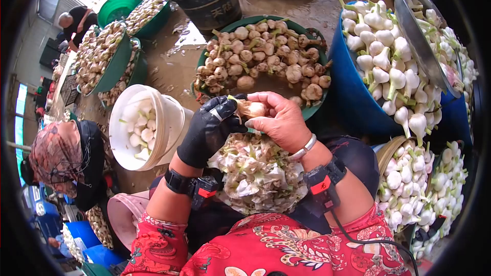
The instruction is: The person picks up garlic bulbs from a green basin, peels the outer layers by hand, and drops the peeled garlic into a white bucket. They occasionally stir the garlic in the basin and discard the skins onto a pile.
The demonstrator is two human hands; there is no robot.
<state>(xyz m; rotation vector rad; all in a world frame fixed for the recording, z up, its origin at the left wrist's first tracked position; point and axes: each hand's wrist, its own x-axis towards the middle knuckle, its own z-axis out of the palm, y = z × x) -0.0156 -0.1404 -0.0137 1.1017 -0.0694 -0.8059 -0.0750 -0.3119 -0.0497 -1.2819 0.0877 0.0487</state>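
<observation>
A garlic bulb point(250, 108) with loose brownish skin is held between my two hands, in front of my chest. My left hand point(207, 130), in a black glove, is closed round its stem end. The bare thumb and fingers of my right hand point(283, 125) pinch the bulb from the other side. Whether a small tool sits inside the gloved fingers is hidden. Below my hands lies a heap of peeled garlic skins point(258, 174) in my lap. Just beyond them stands a green tub point(319, 103) of unpeeled, soil-marked garlic bulbs point(266, 46).
A white bucket point(116, 138) with cleaned bulbs stands at left, above a pink bucket point(120, 214). To the right is a blue tub point(345, 76) heaped with white garlic, with a metal basin point(424, 30) leaning there. Other people point(59, 158) sit at left among green tubs point(115, 66).
</observation>
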